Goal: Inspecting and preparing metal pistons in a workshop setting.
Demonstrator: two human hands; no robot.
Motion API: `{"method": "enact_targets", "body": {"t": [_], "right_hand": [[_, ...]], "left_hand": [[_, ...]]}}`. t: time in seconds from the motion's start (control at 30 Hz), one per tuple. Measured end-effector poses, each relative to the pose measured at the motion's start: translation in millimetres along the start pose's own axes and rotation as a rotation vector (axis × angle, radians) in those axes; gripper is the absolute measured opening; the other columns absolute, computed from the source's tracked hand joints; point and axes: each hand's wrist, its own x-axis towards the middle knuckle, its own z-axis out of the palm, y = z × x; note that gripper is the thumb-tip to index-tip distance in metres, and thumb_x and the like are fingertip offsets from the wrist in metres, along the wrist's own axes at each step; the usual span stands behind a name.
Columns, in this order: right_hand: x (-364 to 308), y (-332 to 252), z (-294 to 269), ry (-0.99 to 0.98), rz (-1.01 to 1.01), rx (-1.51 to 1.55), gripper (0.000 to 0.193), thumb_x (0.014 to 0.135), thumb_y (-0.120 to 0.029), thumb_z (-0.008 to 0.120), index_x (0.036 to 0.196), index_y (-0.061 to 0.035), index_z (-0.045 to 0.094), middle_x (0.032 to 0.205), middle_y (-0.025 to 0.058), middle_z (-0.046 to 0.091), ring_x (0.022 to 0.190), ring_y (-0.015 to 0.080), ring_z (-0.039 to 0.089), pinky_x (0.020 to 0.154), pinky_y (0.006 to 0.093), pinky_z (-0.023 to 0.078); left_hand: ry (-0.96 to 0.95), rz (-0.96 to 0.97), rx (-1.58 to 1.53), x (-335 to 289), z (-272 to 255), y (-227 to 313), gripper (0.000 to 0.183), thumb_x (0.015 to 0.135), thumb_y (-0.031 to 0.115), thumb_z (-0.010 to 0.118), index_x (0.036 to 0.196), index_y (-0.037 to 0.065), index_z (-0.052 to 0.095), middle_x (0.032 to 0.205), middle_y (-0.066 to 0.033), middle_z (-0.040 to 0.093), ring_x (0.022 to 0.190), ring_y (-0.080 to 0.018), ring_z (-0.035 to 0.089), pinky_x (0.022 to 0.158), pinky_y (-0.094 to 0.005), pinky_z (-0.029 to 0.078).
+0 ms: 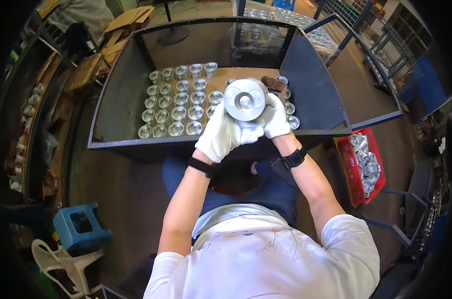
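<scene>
Between my two white-gloved hands is a silver metal piston (245, 101), raised above the near edge of a dark walled workbench (221, 136), its round crown facing up. My left hand (222, 132) wraps its left side and underside. On its right side, my right hand (274, 118) is closed round it; some fingers are hidden behind the metal. Rows of similar pistons (179, 98) stand on brown cardboard (228, 74) to the left. A few more pistons (289, 108) stand beyond my right hand, near a dark brown item (275, 86) whose kind I cannot make out.
At the right, a red plastic basket (346, 162) holds many pistons. A blue stool (84, 229) and a pale plastic chair (61, 264) stand at lower left. A shelf (36, 124) with metal parts runs along the left. Wrapped stacks of parts (266, 32) stand beyond the bench.
</scene>
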Motion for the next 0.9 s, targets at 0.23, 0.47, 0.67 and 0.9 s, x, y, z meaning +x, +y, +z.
{"method": "enact_targets", "body": {"t": [0.23, 0.47, 0.67, 0.9], "right_hand": [[-26.5, 8.7, -0.8, -0.223, -0.063, -0.222, 0.043, 0.093, -0.001, 0.053, 0.136, -0.0016, 0.051, 0.129, 0.0104, 0.06, 0.116, 0.02, 0.06, 0.104, 0.0356, 0.047], [-22.2, 14.6, -21.8, -0.212, -0.063, -0.231, 0.044, 0.092, 0.0, 0.058, 0.135, -0.0028, 0.052, 0.127, 0.0092, 0.063, 0.114, 0.0203, 0.061, 0.101, 0.0357, 0.048], [-20.0, 8.4, -23.1, -0.217, -0.238, -0.787, 0.038, 0.092, -0.004, 0.059, 0.13, 0.0002, 0.055, 0.122, 0.0073, 0.064, 0.11, 0.0153, 0.061, 0.094, 0.0296, 0.048], [-7.8, 12.1, -26.3, -0.102, -0.376, -1.089, 0.041, 0.075, 0.001, 0.051, 0.115, 0.0047, 0.061, 0.1, 0.0183, 0.067, 0.096, 0.0296, 0.063, 0.09, 0.0354, 0.049]], "left_hand": [[0.198, 0.205, -0.071, -8.5, 12.7, 0.5, 0.049, 0.105, 0.037, 0.033, 0.143, 0.006, 0.038, 0.142, -0.0167, 0.047, 0.129, -0.0328, 0.05, 0.097, -0.0609, 0.051], [0.332, 0.213, -0.049, -3.5, -9.9, -7.3, 0.048, 0.105, 0.038, 0.033, 0.142, 0.007, 0.041, 0.142, -0.0167, 0.047, 0.127, -0.0347, 0.051, 0.098, -0.0632, 0.046], [0.404, 0.289, -0.132, 3.0, -13.5, -11.6, 0.049, 0.104, 0.038, 0.041, 0.141, 0.007, 0.042, 0.141, -0.0167, 0.049, 0.127, -0.0353, 0.052, 0.099, -0.061, 0.047], [0.455, 0.449, 0.23, -5.0, -16.2, -24.3, 0.05, 0.097, 0.033, 0.061, 0.137, 0.009, 0.044, 0.135, -0.0156, 0.053, 0.119, -0.0314, 0.059, 0.093, -0.0507, 0.054]]}}
